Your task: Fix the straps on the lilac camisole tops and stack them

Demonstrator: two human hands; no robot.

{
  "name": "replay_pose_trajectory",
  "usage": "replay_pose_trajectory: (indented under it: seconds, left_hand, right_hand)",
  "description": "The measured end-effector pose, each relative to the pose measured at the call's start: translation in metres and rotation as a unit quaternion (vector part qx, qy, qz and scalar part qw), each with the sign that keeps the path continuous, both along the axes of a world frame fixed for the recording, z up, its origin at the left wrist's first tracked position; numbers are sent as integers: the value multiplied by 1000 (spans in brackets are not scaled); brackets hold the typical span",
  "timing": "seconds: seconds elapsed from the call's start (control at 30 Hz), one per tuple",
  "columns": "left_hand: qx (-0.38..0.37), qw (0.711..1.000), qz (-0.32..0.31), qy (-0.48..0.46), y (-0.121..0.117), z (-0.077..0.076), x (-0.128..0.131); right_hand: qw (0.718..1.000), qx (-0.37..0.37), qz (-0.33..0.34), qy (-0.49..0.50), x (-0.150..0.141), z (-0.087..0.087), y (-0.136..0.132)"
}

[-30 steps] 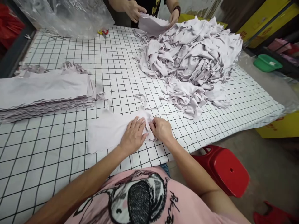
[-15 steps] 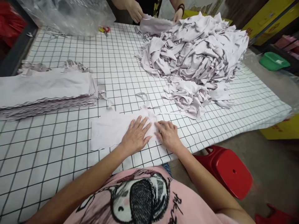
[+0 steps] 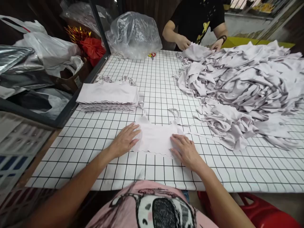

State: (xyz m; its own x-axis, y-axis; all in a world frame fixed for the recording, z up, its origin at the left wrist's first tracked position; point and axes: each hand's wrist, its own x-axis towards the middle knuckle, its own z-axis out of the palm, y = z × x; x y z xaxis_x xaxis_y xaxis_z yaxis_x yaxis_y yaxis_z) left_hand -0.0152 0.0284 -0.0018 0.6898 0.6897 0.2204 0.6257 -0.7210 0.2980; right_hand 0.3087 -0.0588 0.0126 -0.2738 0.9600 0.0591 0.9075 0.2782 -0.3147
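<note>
A pale pinkish-grey strappy top [image 3: 156, 141] lies flat on the checked tablecloth in front of me, its wavy hem towards me and thin straps trailing off its far side. My left hand [image 3: 125, 138] rests on its left edge with the fingers stretched out flat. On the right edge lies my right hand [image 3: 186, 148], palm down, fingers extended. Beyond my left hand stands a neat stack of similar folded tops [image 3: 108, 95], straps bunched at the back.
A large heap of pale garments [image 3: 258, 82] covers the right side. Across the table, a person [image 3: 194, 23] in black handles one piece of it. Scissors [image 3: 152, 55] lie near a clear plastic bag [image 3: 135, 34]. A red stool [image 3: 263, 210] stands below the table edge.
My view has swung left. My left hand has gone from near the top's right end to its left edge; the right hand still rests on the right edge.
</note>
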Motion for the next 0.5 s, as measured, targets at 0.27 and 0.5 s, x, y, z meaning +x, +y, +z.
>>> replay_pose_trajectory:
  seconds: [0.27, 0.5]
  left_hand:
    - [45, 997, -36, -57, 28, -3, 43]
    - [24, 999, -16, -25, 36, -9, 48]
  right_hand:
    - [962, -89, -121, 229, -74, 34, 122]
    - [896, -307, -112, 301, -124, 19, 197]
